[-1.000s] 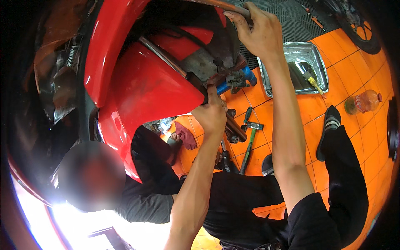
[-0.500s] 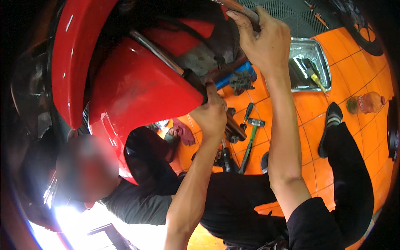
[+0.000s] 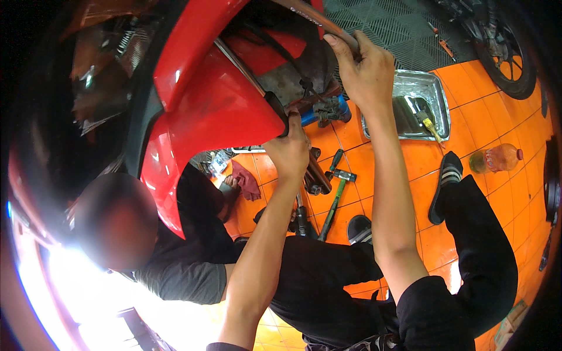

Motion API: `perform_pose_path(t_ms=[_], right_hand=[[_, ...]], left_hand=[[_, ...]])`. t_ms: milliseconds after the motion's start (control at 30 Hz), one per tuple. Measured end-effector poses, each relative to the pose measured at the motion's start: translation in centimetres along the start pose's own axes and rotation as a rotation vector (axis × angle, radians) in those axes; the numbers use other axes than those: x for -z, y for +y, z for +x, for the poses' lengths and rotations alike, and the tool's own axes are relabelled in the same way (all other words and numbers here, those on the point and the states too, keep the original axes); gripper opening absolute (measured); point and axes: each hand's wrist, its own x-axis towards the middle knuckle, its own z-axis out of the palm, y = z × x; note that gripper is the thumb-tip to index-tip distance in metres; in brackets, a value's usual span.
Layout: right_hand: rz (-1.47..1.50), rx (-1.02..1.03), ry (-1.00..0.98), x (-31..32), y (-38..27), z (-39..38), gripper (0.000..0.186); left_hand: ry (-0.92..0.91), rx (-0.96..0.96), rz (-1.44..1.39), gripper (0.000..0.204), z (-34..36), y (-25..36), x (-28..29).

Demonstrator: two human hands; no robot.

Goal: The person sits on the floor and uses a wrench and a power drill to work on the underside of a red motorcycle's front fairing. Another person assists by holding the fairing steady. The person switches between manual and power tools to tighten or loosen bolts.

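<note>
My left hand (image 3: pixel 290 149) is wrapped round the black lower end (image 3: pixel 275 111) of a chrome fork tube (image 3: pixel 237 64), beside the red bodywork (image 3: pixel 216 117) of a motorbike. My right hand (image 3: pixel 366 76) is higher and to the right, closed round a long metal bar (image 3: pixel 307 14) that runs along the top of the bike's front opening. Below and right of the fork are a blue cylindrical part (image 3: pixel 339 111) and some dark metal tubes (image 3: pixel 316 181), partly hidden by my left hand and arm.
A co-worker (image 3: pixel 184 281) crouches at left. On the orange tiles (image 3: pixel 486 117) lie a metal tray (image 3: pixel 442 88) with dark liquid and a brush (image 3: pixel 432 128), a hammer (image 3: pixel 333 210), a bottle (image 3: pixel 497 158) and a red rag (image 3: pixel 246 181). Another wheel (image 3: pixel 509 70) stands at upper right.
The upper red panel shifted left, then back right. The view has moved slightly, so the tray and my right hand appear lower. Both hands keep their holds.
</note>
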Motion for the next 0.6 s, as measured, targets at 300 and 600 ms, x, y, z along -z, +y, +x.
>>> perform_pose_path(t_ms=[300, 600], right_hand=[[0.07, 0.027, -0.07, 0.6, 1.0, 1.0, 0.055], [0.041, -0.035, -0.054, 0.0, 0.3, 0.4, 0.049]], left_hand=[[0.009, -0.026, -0.002, 0.041, 0.4, 0.2, -0.5], [0.002, 0.042, 0.027, 0.009, -0.2, 0.3, 0.0]])
